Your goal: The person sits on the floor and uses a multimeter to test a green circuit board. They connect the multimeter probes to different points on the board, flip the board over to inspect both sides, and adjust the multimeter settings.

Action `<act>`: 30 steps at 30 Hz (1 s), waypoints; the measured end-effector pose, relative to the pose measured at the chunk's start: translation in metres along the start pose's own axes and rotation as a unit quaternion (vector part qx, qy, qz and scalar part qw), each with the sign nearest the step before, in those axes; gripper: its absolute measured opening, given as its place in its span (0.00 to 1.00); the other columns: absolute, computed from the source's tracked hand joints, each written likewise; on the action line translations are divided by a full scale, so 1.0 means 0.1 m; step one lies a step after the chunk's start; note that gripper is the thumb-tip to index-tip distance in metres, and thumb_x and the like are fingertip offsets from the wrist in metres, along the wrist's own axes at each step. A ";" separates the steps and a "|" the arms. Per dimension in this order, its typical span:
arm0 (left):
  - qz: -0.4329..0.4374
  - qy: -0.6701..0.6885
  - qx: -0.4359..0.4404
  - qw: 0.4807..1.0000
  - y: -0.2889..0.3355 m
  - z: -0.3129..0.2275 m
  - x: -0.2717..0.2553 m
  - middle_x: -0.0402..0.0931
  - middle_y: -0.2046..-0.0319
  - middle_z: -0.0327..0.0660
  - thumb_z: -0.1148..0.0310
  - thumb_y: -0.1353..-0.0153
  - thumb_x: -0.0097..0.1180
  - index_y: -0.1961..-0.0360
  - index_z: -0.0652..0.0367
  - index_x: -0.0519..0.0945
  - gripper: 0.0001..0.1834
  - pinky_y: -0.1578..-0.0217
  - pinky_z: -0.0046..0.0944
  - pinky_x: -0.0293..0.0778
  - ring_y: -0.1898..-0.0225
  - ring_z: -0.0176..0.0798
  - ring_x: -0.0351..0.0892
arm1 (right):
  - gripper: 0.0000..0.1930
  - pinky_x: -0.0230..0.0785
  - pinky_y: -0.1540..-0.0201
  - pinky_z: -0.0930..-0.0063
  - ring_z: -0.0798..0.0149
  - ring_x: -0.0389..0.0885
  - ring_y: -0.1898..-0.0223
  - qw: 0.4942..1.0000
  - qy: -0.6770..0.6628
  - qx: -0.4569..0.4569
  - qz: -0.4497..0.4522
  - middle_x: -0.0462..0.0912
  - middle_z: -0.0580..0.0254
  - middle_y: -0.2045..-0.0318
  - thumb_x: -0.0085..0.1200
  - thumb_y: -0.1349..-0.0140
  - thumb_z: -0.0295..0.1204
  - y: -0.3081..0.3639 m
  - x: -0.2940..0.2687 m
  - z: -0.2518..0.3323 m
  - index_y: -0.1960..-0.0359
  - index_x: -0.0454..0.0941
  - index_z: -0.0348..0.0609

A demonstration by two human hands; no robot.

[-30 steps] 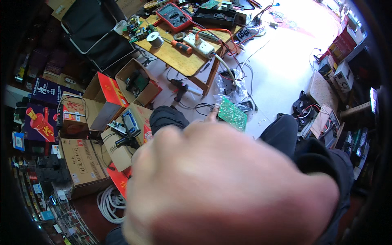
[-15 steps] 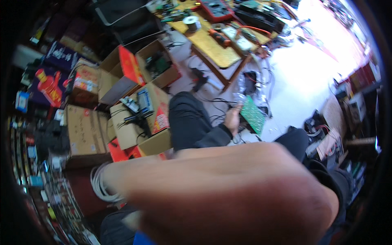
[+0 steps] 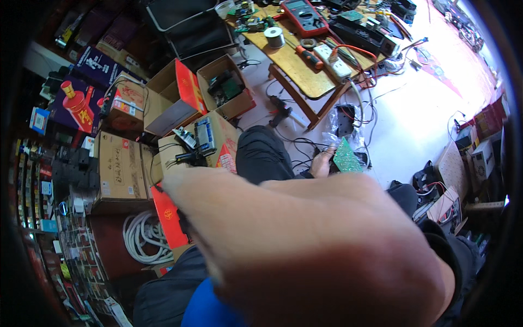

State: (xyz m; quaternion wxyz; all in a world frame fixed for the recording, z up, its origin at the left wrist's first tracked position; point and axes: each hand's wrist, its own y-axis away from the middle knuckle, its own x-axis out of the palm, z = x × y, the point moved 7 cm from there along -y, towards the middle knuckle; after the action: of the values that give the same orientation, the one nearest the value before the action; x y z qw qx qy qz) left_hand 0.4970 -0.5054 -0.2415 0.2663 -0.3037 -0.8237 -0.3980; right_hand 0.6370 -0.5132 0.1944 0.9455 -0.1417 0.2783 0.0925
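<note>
A very close, blurred hand and forearm fill the lower half of the view; I take it for my right hand (image 3: pixel 305 240). It reaches from the lower right toward the upper left, and its fingers are not visible. Beyond it, between my knees in dark trousers (image 3: pixel 261 155), my left hand (image 3: pixel 323 163) grips the edge of a green circuit board (image 3: pixel 346 156) just above the white floor. The arm in front hides that hand's wrist.
A low wooden table (image 3: pixel 305 68) carries a red multimeter (image 3: pixel 305 16), a solder spool (image 3: pixel 274 37), a screwdriver and a power strip with cables. Open cardboard boxes (image 3: pixel 180 103) of parts stand on the left, with a white cable coil (image 3: pixel 144 237) and shelves. More gear lies at right.
The view has swung, so the table and boxes sit further right and lower. The close arm has shifted lower in the picture. My left hand stays at the green board.
</note>
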 end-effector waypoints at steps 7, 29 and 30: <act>-0.003 0.021 0.005 1.000 -0.04 -0.10 0.07 0.84 0.54 0.40 0.55 0.22 0.50 0.46 0.60 0.81 0.20 0.49 0.41 0.79 0.55 0.39 0.84 | 0.12 0.79 0.54 0.45 0.36 0.85 0.56 0.983 -0.073 0.109 -0.130 0.85 0.33 0.64 0.53 0.40 0.26 0.50 -0.85 -0.94 0.60 0.85 0.31; 0.017 0.027 0.037 0.999 0.08 -0.42 0.01 0.86 0.56 0.41 0.55 0.21 0.48 0.47 0.59 0.81 0.19 0.57 0.41 0.83 0.58 0.39 0.87 | 0.15 0.79 0.51 0.48 0.39 0.86 0.52 0.647 0.397 0.637 -0.135 0.87 0.40 0.54 0.49 0.33 0.33 4.89 -1.46 -4.04 0.53 0.85 0.43; 0.018 0.016 0.039 0.999 0.10 -0.44 0.03 0.85 0.55 0.41 0.54 0.21 0.47 0.45 0.59 0.80 0.20 0.56 0.41 0.84 0.58 0.39 0.87 | 0.14 0.79 0.52 0.47 0.39 0.86 0.53 0.615 0.400 0.670 -0.116 0.87 0.41 0.54 0.48 0.32 0.33 5.24 -1.31 -4.11 0.53 0.85 0.44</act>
State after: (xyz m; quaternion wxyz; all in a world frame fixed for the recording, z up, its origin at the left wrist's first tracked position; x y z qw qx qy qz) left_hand 0.5106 -0.5358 -0.2110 0.2980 -0.3012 -0.8289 -0.3652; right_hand 0.1902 -0.1628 -0.1775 0.5755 0.4770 0.5949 -0.2956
